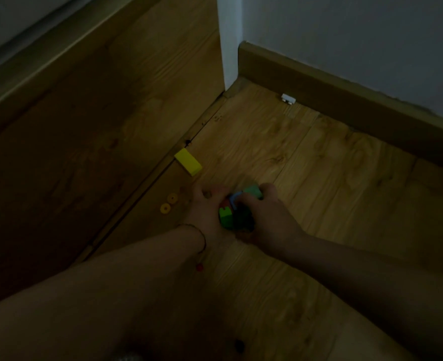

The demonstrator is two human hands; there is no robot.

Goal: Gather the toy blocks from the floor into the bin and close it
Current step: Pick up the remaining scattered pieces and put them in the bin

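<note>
While reaching down to the wooden floor point(319, 157), gathers a tight cluster of toy blocks point(226, 218) between left hand point(205, 212) and right hand point(267, 220). Curls the right fingers point(249, 200) over the top and far side of the cluster; bends the left fingers point(215, 192) round its left side, palm pressed against it. Shows bright green, red, blue and paler green faces between the two hands, resting on the floor or just above it; cannot tell which in the dimness. Leaves a yellow block point(188, 162) lying flat just beyond the left hand, against the edge of a dark wooden panel point(85, 126), and two yellow rings point(172, 198) side by side left of that hand. Wears a thin bracelet point(202, 238) on the left wrist. Farther off, a small white piece point(288, 98) against the baseboard point(345, 100).
</note>
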